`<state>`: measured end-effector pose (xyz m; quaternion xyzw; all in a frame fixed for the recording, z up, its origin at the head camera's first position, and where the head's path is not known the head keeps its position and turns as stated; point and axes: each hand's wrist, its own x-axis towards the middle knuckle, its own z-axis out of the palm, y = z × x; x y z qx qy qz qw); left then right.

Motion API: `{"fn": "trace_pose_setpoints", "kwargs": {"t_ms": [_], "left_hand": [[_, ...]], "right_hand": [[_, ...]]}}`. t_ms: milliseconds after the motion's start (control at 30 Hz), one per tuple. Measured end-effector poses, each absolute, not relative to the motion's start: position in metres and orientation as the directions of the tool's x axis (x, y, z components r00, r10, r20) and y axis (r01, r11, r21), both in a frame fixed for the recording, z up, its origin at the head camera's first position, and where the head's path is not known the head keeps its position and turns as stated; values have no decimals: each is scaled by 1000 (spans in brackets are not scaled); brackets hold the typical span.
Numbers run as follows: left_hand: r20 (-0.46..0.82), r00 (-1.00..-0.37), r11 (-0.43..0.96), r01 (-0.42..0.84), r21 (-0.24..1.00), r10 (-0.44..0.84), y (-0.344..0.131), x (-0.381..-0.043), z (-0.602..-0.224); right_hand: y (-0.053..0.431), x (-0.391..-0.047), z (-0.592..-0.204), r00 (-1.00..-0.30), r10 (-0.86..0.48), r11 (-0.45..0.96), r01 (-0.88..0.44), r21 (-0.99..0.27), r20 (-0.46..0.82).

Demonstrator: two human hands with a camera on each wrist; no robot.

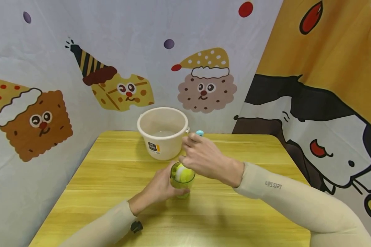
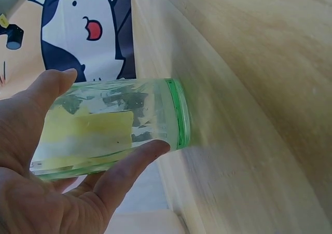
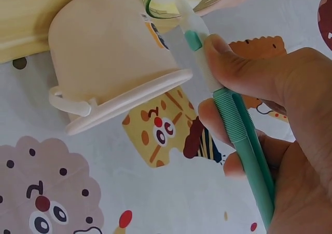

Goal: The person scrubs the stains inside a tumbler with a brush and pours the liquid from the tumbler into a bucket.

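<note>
My left hand (image 1: pixel 159 185) grips a clear green-tinted glass (image 2: pixel 148 107), thumb on one side and fingers around the other. The glass stands slightly tilted close over the table, in front of the bucket. Inside it sits the yellow and white sponge head (image 1: pixel 183 173) of a cup brush (image 3: pixel 244 146). My right hand (image 1: pixel 205 158) holds the brush by its teal handle, thumb and fingers wrapped around it. Its white neck points into the glass mouth. The handle's light-blue end (image 1: pixel 199 132) pokes out above my right knuckles in the head view.
A cream plastic bucket (image 1: pixel 164 147) with a label stands right behind the glass, toward the table's back edge. Below both hands spreads the wooden table (image 1: pixel 111 192). A curtain (image 1: pixel 123 41) with cartoon prints hangs behind and beside the table.
</note>
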<state>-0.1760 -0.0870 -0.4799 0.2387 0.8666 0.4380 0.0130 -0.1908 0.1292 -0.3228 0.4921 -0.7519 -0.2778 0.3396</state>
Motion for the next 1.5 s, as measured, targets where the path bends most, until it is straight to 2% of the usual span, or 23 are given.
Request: {"fn": "trace_pose_setpoints", "kwargs": {"t_ms": [833,967,1300,1500], "left_hand": [[196,-891,534,409,740,410,-86,-176,-482],[201,-886,518,414,749,417,-86,-176,-483],[206,-883,512,420,749,422,-86,-176,-484],[190,-893,525,401,751,409,-85,-175,-483]], "right_hand": [[137,-186,-311,-314,-935,326,-583,744,163],[139,-188,-310,-288,-946,299,-597,745,149],[147,-193,-310,-171,-970,240,-566,788,173],[150,-195,-307,-134,-980,196,-558,806,146]]}}
